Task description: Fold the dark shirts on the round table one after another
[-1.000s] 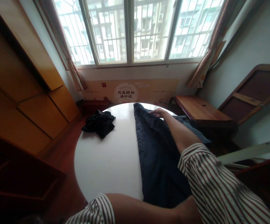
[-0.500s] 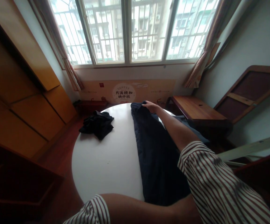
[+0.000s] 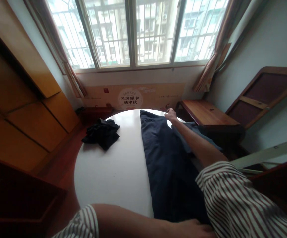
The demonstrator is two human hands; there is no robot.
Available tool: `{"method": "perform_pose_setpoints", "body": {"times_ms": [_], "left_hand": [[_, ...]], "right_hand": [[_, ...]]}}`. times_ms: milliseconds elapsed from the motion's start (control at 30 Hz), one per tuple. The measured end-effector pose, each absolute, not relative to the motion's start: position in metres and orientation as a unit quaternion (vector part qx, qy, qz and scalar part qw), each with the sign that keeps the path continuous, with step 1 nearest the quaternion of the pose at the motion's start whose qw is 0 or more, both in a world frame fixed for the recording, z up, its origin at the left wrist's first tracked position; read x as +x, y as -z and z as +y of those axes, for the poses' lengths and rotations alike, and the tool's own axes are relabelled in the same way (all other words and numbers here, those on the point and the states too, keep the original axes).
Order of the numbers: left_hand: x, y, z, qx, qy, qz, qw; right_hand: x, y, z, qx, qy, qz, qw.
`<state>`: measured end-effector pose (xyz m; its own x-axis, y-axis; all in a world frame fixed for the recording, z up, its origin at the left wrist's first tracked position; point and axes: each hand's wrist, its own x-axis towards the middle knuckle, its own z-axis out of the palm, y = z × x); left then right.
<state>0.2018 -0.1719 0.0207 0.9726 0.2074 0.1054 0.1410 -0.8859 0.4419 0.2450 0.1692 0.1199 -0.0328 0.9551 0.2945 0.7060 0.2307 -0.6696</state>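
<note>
A long dark navy garment (image 3: 165, 165) lies spread down the right half of a round white table (image 3: 108, 172). My right hand (image 3: 171, 115) reaches to the garment's far right corner at the table's far edge, fingers curled on the cloth. My left forearm crosses the bottom of the view, and my left hand (image 3: 191, 228) rests at the garment's near end. Its fingers are hidden behind my striped right sleeve. A crumpled black garment (image 3: 102, 133) lies apart on the table's far left.
A low wooden side table (image 3: 208, 114) stands just right of the round table, with a wooden board (image 3: 264, 96) leaning on the wall behind it. Orange cabinets (image 3: 34, 115) line the left wall. Under the window a printed cardboard panel (image 3: 133, 97) leans.
My right hand slid from the middle of the garment's far edge to its far right corner, and the cloth there now lies wider and flatter. My left arm shifted slightly lower.
</note>
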Motion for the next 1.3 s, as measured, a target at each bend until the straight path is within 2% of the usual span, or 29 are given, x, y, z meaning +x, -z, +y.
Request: {"method": "perform_pose_setpoints", "body": {"times_ms": [67, 200, 267, 367, 533, 733, 967, 1167, 1300], "left_hand": [[0.161, -0.037, -0.156, 0.95, -0.118, 0.129, 0.259], [0.078, -0.056, -0.061, 0.805, -0.277, 0.457, 0.258], [0.049, -0.056, 0.004, 0.692, -0.299, 0.61, 0.245], [0.027, -0.052, 0.089, 0.615, -0.32, 0.686, 0.221], [0.031, -0.045, 0.166, 0.541, -0.337, 0.738, 0.223], [0.044, -0.032, 0.217, 0.508, -0.34, 0.76, 0.218], [0.003, -0.06, 0.246, 0.544, -0.343, 0.747, 0.169], [-0.01, -0.088, 0.221, 0.587, -0.306, 0.74, 0.123], [0.003, -0.077, 0.124, 0.688, -0.268, 0.665, 0.115]], "right_hand": [[0.256, -0.121, 0.14, -0.571, -0.18, -0.727, 0.337], [0.293, -0.106, 0.037, -0.464, -0.067, -0.858, 0.209], [0.317, -0.089, -0.018, -0.498, -0.031, -0.852, 0.16], [0.348, -0.057, -0.077, -0.573, 0.008, -0.809, 0.133], [0.37, -0.013, -0.123, -0.657, -0.014, -0.74, 0.141], [0.37, 0.005, -0.151, -0.69, -0.149, -0.696, 0.134], [0.351, 0.005, -0.142, -0.627, -0.271, -0.669, 0.293], [0.334, -0.002, -0.125, -0.588, -0.346, -0.659, 0.315], [0.339, -0.005, -0.13, -0.602, -0.34, -0.656, 0.304]]}}
